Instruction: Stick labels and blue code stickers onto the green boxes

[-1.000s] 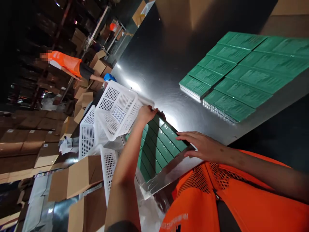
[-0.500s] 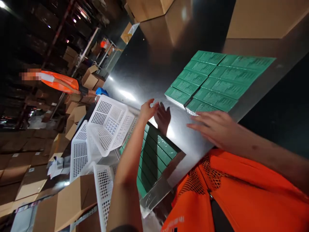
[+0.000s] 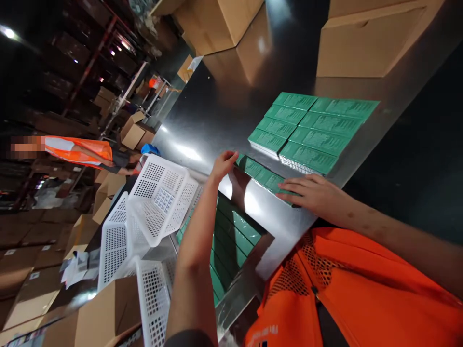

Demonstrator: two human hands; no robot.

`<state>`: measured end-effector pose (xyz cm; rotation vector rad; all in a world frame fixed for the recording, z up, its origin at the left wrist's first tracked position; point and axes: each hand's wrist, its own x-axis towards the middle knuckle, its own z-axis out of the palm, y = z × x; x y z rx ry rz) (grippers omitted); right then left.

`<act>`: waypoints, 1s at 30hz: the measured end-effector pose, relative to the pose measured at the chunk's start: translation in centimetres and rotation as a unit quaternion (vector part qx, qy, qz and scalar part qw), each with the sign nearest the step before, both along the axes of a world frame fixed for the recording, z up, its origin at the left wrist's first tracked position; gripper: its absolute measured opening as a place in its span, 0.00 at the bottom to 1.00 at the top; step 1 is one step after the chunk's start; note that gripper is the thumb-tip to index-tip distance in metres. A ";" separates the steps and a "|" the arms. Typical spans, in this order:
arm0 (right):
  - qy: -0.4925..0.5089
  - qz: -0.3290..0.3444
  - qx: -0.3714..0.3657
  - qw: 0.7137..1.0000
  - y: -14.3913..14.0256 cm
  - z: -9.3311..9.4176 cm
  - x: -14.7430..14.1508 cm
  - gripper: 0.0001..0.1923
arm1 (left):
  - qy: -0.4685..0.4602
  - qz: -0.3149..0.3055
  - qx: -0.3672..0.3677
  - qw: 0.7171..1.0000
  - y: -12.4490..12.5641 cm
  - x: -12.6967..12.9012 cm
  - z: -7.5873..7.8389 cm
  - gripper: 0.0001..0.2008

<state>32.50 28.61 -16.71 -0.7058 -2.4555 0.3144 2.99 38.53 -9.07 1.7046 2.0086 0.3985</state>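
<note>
Steel tabletop (image 3: 217,115) under your arms. Block of green boxes (image 3: 311,127) at its near edge. Row of green boxes (image 3: 262,176) just beside block, between your hands. Your right hand (image 3: 313,195) flat on one end, fingers spread; your left hand (image 3: 222,166) open at other end.

Green printed boxes (image 3: 311,130) on shiny silver table (image 3: 217,115), white perforated baskets (image 3: 159,197), orange mesh vest (image 3: 347,294), brown cartons (image 3: 365,43).

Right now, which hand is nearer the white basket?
Left. The left hand is on the table just right of the white basket; the right hand lies farther right, on green boxes.
</note>
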 end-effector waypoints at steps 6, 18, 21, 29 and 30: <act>0.068 0.089 -0.227 0.967 -2.8 -0.3 -5.4 0.24 | 0.170 0.027 -0.077 0.982 -4.5 -4.8 2.7 0.20; 0.059 0.126 -0.218 0.966 -2.5 1.2 -5.4 0.32 | 0.230 0.062 -0.095 0.967 -5.3 -4.9 2.0 0.33; 0.049 0.051 -0.087 0.994 -0.7 2.0 -1.7 0.28 | 0.202 0.064 -0.055 0.976 -3.7 -3.9 1.9 0.36; -0.066 -0.106 0.070 0.990 4.5 1.0 7.4 0.24 | -0.007 -0.005 0.057 0.998 4.5 4.8 -2.3 0.24; -0.074 -0.110 0.069 0.989 4.7 1.0 7.4 0.24 | -0.026 -0.010 0.060 0.998 5.2 5.9 -2.8 0.23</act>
